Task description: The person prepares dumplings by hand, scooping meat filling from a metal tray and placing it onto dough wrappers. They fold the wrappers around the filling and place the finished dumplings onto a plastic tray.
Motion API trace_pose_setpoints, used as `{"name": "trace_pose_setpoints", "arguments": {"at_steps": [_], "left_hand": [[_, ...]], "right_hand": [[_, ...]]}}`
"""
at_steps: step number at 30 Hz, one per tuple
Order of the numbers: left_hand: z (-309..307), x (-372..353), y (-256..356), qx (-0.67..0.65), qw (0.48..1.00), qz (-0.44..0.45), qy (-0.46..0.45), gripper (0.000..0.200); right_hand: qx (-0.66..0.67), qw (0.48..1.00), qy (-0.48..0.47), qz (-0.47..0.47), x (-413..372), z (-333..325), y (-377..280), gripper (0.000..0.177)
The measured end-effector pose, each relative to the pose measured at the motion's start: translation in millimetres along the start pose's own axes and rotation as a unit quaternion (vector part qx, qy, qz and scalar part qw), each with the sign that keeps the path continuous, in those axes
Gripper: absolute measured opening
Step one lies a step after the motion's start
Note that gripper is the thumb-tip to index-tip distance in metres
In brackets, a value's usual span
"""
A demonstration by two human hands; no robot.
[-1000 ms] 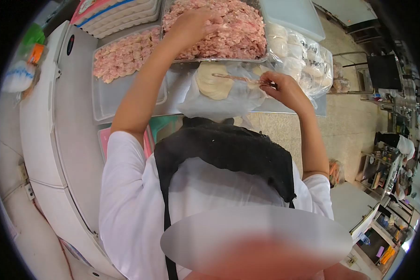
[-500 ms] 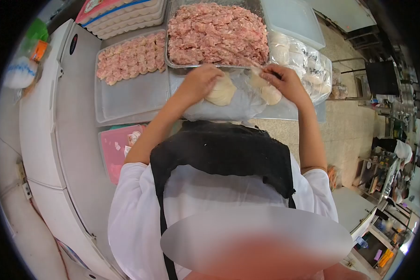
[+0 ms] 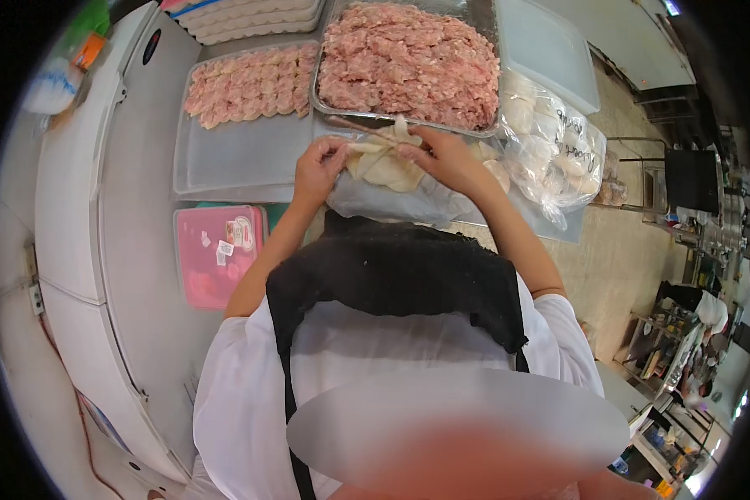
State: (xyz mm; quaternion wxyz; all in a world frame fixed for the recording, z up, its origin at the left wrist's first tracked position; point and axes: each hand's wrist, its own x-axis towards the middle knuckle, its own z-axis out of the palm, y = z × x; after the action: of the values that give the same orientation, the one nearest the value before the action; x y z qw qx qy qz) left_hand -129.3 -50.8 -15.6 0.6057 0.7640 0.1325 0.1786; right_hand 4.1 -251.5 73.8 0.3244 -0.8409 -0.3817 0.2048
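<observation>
Left hand [image 3: 321, 162], fingers curled, and right hand [image 3: 443, 157], fingertips pinched, both grip pale round dough wrapper [image 3: 381, 148] over wrapper stack [image 3: 389, 174] on clear plastic bag [image 3: 408, 202]. Just beyond: metal tray of pink minced meat [image 3: 317, 83].

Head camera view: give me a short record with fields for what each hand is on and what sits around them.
Left hand: pinches one side of a dough wrapper
Right hand: pinches the other side of it
Under the hands: stack of wrappers
Ahead: metal tray of minced meat
Ahead left: filled dumplings in a clear tray
Right: clear bag of pale round pieces
Near left: pink container
</observation>
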Motion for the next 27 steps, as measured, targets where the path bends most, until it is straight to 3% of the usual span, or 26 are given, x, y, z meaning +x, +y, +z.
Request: {"name": "trace_pose_setpoints", "arguments": {"at_steps": [2, 5, 8, 10, 11, 14, 17, 20, 24, 26, 27], "left_hand": [[-7.4, 6.8, 7.4, 0.05, 0.998, -0.035, 0.03, 0.018], [-21.6, 21.8, -0.2, 0.003, 0.996, -0.05, 0.076, 0.019], [-38.9, 28.8, 22.3, -0.089, 0.993, -0.062, 0.047, 0.018], [-55.9, 28.8, 38.7, 0.117, 0.993, 0.011, 0.007, 0.017], [-65.0, 29.0, 44.6, 0.218, 0.975, 0.047, -0.014, 0.017], [-90.4, 43.4, 50.6, 0.395, 0.896, 0.203, 0.0, 0.02], [-99.4, 44.8, 64.0, 0.299, 0.94, 0.153, 0.049, 0.021], [-117.3, 54.4, 51.9, 0.304, 0.94, 0.15, 0.025, 0.02], [-122.6, 62.2, 43.3, 0.097, 0.993, 0.064, 0.023, 0.018], [-121.1, 72.7, 14.2, -0.051, 0.996, 0.056, 0.053, 0.022], [-121.1, 73.2, 15.9, -0.146, 0.988, 0.003, 0.055, 0.025]], "right_hand": [[-0.052, 0.998, -0.033, 0.023, 4.8, -14.8, -2.8, 0.038], [-0.136, 0.99, -0.019, -0.016, 12.7, -24.7, 2.8, 0.037], [-0.186, 0.981, -0.052, 0.001, 17.9, -38.9, -13.8, 0.04], [-0.215, 0.973, -0.078, 0.013, 23.5, -48.5, -24.9, 0.041], [-0.245, 0.963, -0.094, 0.057, 25.7, -52.6, -35.5, 0.043], [-0.265, 0.963, -0.043, 0.034, 23.1, -57.6, -49.8, 0.043], [-0.265, 0.961, -0.075, 0.028, 25.2, -64.6, -58.8, 0.042], [-0.301, 0.943, -0.127, 0.057, 28.4, -70.8, -62.0, 0.043], [-0.337, 0.926, -0.139, 0.096, 22.7, -81.7, -69.3, 0.042], [-0.339, 0.928, -0.116, 0.102, 19.0, -83.8, -68.1, 0.041], [-0.326, 0.937, -0.082, 0.094, 17.7, -82.7, -70.6, 0.04]]}}
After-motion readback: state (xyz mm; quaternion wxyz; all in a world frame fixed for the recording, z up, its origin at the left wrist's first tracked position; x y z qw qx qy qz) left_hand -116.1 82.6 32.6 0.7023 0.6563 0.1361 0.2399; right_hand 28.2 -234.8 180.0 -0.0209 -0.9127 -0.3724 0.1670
